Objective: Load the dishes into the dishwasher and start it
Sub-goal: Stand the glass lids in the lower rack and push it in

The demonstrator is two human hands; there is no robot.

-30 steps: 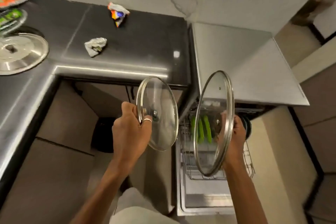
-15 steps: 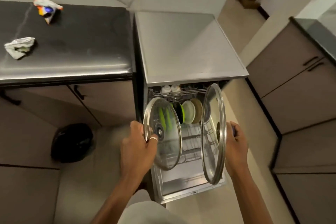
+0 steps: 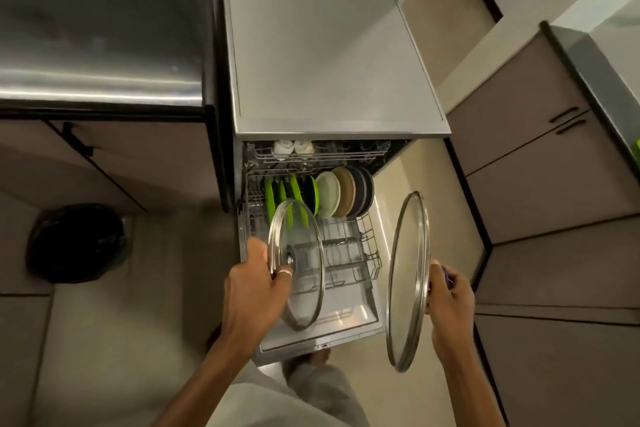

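Now, left hand [image 3: 252, 291] grips small glass lid [image 3: 306, 263]; right hand [image 3: 450, 302] grips large glass lid [image 3: 405, 284].

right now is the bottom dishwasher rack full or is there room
Partly full. Plates stand in a row along the back of the rack; the wire rows in front of them are bare.

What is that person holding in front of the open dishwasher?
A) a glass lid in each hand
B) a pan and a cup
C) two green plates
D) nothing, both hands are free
A: the left hand grips a smaller glass lid and the right hand grips a larger glass lid, both metal-rimmed, in front of the open dishwasher.
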